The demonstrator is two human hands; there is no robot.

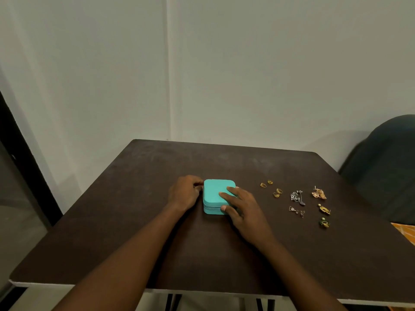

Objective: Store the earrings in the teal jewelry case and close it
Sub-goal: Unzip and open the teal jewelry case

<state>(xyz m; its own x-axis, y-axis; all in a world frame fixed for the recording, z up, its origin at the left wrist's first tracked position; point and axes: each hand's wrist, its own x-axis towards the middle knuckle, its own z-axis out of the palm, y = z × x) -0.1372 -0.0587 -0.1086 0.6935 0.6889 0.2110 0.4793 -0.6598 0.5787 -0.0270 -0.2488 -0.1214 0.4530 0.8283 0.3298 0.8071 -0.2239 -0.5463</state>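
The teal jewelry case (214,194) lies closed in the middle of the dark table (157,232). My left hand (185,193) sits against its left side, fingertips pinched at the far left corner. My right hand (241,206) rests on the lid with fingers spread and the thumb on the front edge. Several earrings lie loose to the right: small gold ones (270,188), a silver cluster (297,197), a copper filigree pair (318,193), a wire triangle pair (296,211), a gold piece (324,209) and a green one (324,222).
A dark chair (386,169) stands past the table's right edge. An orange patterned cloth (405,233) shows at the right border. A pale wall lies behind the table, and a dark frame runs along the left.
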